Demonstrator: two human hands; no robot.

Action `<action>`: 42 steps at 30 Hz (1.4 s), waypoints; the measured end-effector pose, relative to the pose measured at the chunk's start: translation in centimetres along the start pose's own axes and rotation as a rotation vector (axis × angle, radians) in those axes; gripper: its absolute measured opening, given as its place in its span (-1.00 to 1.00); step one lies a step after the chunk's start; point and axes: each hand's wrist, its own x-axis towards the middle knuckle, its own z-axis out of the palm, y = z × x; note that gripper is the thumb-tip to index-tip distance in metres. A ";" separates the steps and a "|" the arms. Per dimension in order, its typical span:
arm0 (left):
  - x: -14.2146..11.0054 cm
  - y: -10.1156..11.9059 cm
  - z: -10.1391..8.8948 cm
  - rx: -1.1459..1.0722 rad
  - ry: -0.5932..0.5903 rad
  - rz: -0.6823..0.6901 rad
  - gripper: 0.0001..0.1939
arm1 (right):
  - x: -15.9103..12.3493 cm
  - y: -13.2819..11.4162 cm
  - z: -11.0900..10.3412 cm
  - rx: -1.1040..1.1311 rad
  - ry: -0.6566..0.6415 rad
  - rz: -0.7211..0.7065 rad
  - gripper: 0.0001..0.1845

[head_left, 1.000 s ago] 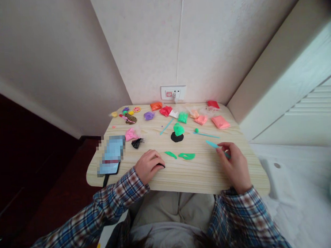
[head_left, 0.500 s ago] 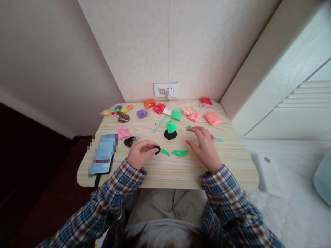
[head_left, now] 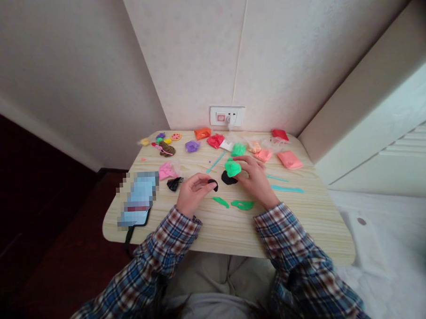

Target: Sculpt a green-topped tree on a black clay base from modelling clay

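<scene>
My left hand [head_left: 194, 193] pinches a small curved piece of black modelling clay [head_left: 213, 185] between thumb and fingertips, just left of the black clay base [head_left: 228, 178]. On or just above that base is a green clay lump [head_left: 233, 168]. My right hand [head_left: 255, 180] has its fingers closed around the lump's right side, the thumb partly hidden behind it. In front of the hands lie a thin green clay strip [head_left: 221, 202] and a wider green clay piece [head_left: 242, 205] with a slit in it.
A phone [head_left: 139, 200] with a cable lies at the table's left. Clay packets, including black [head_left: 174, 183], pink [head_left: 168, 170], purple [head_left: 192, 146] and coral [head_left: 289, 159], line the far part. Blue tools [head_left: 287, 188] lie at right. A wall socket [head_left: 227, 116] is behind.
My right hand has moved left and closed on the green lump. My left hand keeps the black piece, now nearer the base. The whole view has shifted slightly.
</scene>
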 end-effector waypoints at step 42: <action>1.1 3.1 1.1 -0.172 0.042 -0.059 -0.78 | -0.6 -5.3 -2.6 0.774 -0.262 0.332 -0.75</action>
